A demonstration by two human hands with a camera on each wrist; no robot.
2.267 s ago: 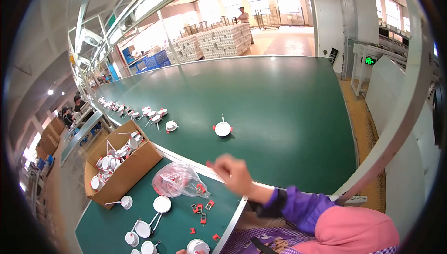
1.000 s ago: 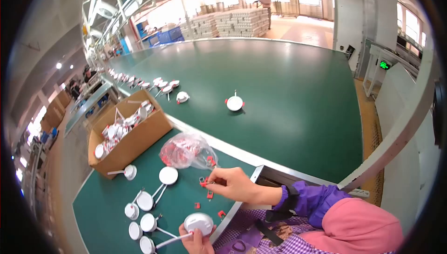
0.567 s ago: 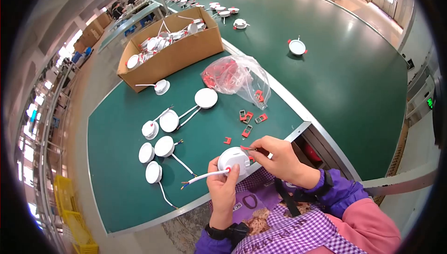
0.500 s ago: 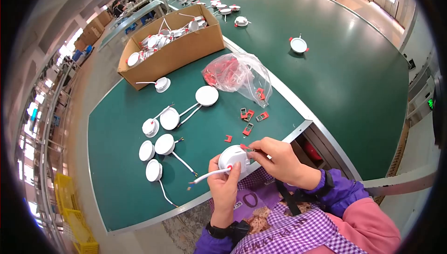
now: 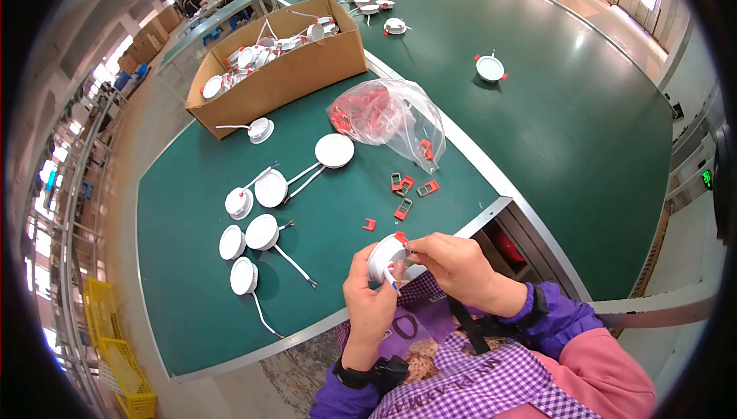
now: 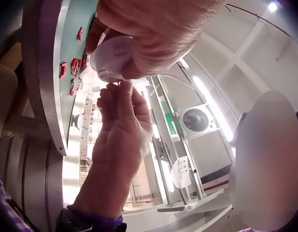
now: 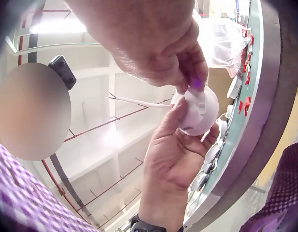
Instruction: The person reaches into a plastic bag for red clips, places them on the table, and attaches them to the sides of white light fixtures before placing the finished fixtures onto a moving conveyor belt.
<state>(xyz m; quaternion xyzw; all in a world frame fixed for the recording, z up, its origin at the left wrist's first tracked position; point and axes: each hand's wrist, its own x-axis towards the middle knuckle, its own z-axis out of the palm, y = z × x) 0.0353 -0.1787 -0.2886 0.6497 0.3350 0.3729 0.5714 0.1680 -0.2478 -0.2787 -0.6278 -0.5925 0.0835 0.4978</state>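
In the head view my left hand point(image 5: 370, 311) grips a round white downlight point(image 5: 380, 258) by its rim, the lamp turned partly edge-on. Its short white cable point(image 5: 393, 276) ends in bare coloured wires. My right hand point(image 5: 467, 271) pinches a red clip point(image 5: 401, 238) between thumb and fingers, right at the downlight's upper edge. In the right wrist view, the downlight's moulded back point(image 7: 201, 113) shows, with the right fingertips against its side and largely hiding the clip. Both hands meet over the table's front edge.
Several loose red clips point(image 5: 403, 208) lie beyond my hands, near a clear bag point(image 5: 368, 115) of more. Several white downlights point(image 5: 262, 231) stand at left. A carton point(image 5: 284, 73) of lamps sits behind; a green conveyor point(image 5: 553, 158) with lamps runs alongside. An open drawer point(image 5: 530, 254) is at right.
My right hand came from the conveyor's edge, past the loose clips, to the downlight in my left hand. The head view swung down and left. Lately the downlight has been tilted more edge-on.
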